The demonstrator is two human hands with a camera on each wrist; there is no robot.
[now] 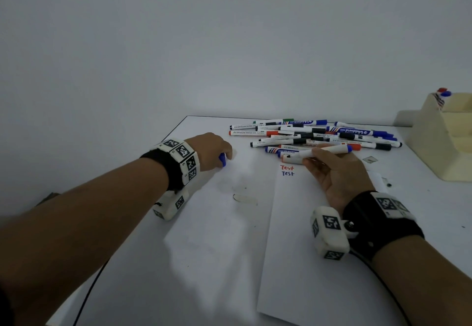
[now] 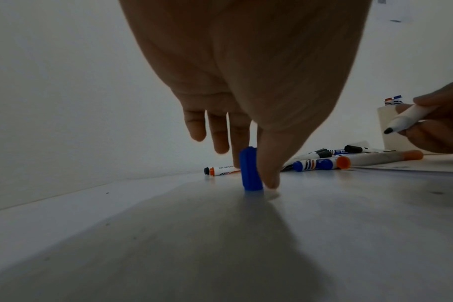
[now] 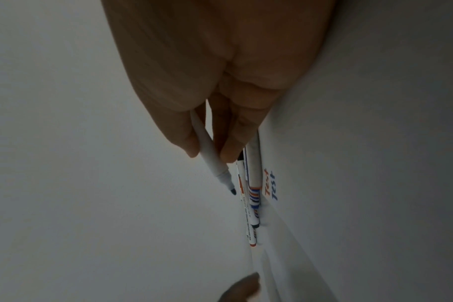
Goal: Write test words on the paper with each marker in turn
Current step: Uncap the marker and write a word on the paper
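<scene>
The left hand (image 1: 212,150) reaches out over the bare bench (image 1: 209,249), well left of the paper, and pinches a blue cap (image 2: 250,169) between thumb and a finger; the other fingers hang straight and loose. In the left wrist view the cap stands upright with its lower end on the bench surface.

The right hand (image 1: 337,172) lies palm up at the top of the paper (image 1: 319,236), its fingers curled round an uncapped marker (image 1: 319,152) with a white barrel and a blue end. In the right wrist view the thumb and fingers pinch the barrel, and the dark tip (image 3: 51,191) points away from the hand, clear of the sheet.

On the paper just beside the right hand's fingers stand two written words, a red "Test" (image 1: 287,167) and below it a blue "Test" (image 1: 287,173).

Beyond the right hand, a loose pile of markers (image 1: 314,134) lies on the bench at the paper's far end, with blue, black, orange and green caps among them. At the far right of the bench stands a cream stepped holder (image 1: 444,141) with a few markers upright in its top tier.
</scene>
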